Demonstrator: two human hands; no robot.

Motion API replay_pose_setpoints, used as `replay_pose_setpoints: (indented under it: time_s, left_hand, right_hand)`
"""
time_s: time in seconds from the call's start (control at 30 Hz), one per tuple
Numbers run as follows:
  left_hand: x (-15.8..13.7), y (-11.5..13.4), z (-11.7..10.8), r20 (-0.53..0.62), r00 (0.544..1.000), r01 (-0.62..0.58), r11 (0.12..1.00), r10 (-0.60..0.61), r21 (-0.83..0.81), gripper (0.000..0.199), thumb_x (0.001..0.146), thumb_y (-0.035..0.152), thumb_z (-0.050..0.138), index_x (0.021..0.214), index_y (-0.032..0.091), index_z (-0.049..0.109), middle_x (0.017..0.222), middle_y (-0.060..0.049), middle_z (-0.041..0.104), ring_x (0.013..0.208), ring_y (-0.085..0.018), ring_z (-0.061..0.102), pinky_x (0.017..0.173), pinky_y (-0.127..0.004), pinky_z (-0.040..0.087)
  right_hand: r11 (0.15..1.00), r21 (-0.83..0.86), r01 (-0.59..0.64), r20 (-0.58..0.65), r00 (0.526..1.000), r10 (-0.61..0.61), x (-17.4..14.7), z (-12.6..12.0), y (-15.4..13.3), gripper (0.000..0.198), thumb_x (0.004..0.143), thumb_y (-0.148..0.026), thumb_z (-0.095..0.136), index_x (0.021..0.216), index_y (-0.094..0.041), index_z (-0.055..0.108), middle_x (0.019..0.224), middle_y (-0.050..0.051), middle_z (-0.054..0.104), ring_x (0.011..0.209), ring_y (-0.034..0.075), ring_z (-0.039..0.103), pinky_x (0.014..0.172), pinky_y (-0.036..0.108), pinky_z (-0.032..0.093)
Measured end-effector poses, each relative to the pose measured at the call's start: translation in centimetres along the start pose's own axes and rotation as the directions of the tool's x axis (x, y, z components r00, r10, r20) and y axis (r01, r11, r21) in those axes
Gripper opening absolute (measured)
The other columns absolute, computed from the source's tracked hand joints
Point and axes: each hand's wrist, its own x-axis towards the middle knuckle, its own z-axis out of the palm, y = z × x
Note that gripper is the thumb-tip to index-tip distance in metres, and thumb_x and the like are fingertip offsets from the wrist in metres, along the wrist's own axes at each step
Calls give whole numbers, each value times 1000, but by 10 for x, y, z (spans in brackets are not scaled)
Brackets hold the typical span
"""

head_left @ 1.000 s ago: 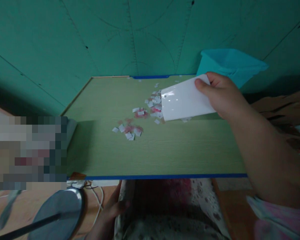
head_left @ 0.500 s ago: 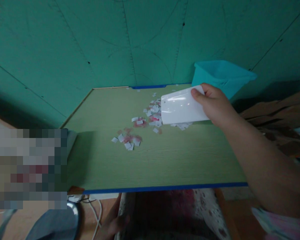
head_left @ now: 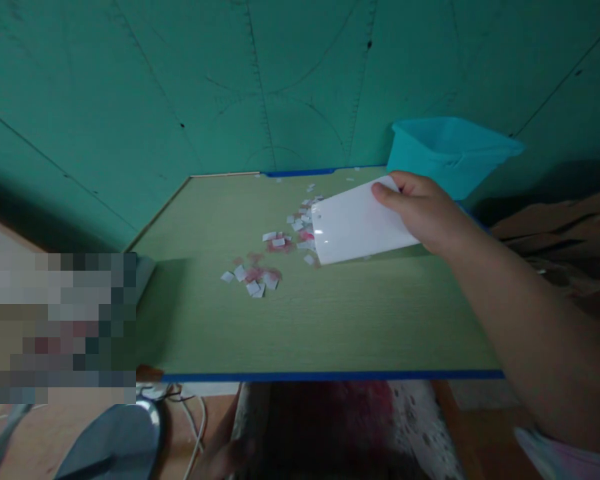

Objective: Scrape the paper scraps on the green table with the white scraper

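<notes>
White, glossy, tapering flat sheet (head_left: 360, 223), apparently of stiff plastic, slanted over the right half of a pale green wood-grained tabletop (head_left: 330, 320); whether its lower face touched the surface could not be told. The person's right hand (head_left: 420, 210) gripped it at the right end, thumb pressed on the upper face and the other fingers, mostly hidden, closed around the far edge and behind. Just beyond the sheet's left end lay a loose heap of small white paper pieces (head_left: 299, 226), partly covered by it. Farther left, two smaller groups rested among smudged pink-red stains (head_left: 253, 274) (wet or dry, the view did not say).

Work of this kind seemed to call for a firm pinch well back on the sheet, a low, even tilt and slow movement, since such light scraps would probably scatter under a brisk stroke.

Behind the hand, a turquoise open-topped plastic bin (head_left: 415, 157) stood close to a dark green wall (head_left: 130, 67) marked with ruled lines and arcs. Below the table's blue-edged front, the left hand (head_left: 227, 457) hung blurred and dim; how far its fingers were spread, or whether they held anything, could not be told.
</notes>
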Motion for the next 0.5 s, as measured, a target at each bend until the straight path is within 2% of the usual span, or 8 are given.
replay_pose_setpoints:
  time_s: [0.07,0.17,0.27,0.33,0.43,0.5]
  left_hand:
    - [0,-2,2,-6,999,-33,999,33,34,31,27,18,85,50,30,69,47,10,68,45,-13,57,52,-21,49]
    - [-1,-5,6,4,998,-69,997,69,38,31,27,15,82,51,30,69,49,10,68,47,-13,58,50,-20,48]
    - [-6,-7,7,15,994,-112,990,112,88,30,29,13,80,51,30,69,54,9,70,58,-16,64,54,-21,49]
    - [-10,-8,4,30,994,-106,984,103,145,27,31,14,79,50,29,68,55,7,71,62,-20,65,56,-24,50]
    - [-12,-9,-9,64,996,-73,983,63,168,27,34,19,81,56,28,70,56,4,72,69,-26,67,59,-29,52]
    - [-11,-8,-23,102,992,-95,976,76,197,31,36,19,81,64,27,71,57,3,73,75,-28,68,66,-30,53]
  right_hand:
    - [999,27,18,27,999,-19,0,2,0,30,79,-48,48,67,-20,47,61,1,49,57,13,44,48,26,28]
    - [998,29,50,-57,997,-48,1,4,1,30,78,-47,48,65,-20,46,62,1,48,61,14,44,51,27,30]
    - [998,26,59,-118,991,-56,1,8,0,28,78,-44,50,63,-20,45,61,1,47,63,14,44,53,27,30]
    - [996,60,59,-73,996,-54,-1,11,-1,28,78,-42,50,62,-19,45,61,1,46,63,14,44,53,27,30]
    - [982,183,45,74,996,-60,-3,16,-2,27,78,-42,49,64,-19,47,61,1,48,59,13,45,53,26,29]
    - [971,234,49,93,993,-72,-2,17,-1,26,78,-42,48,66,-19,48,61,0,49,57,12,44,51,26,28]
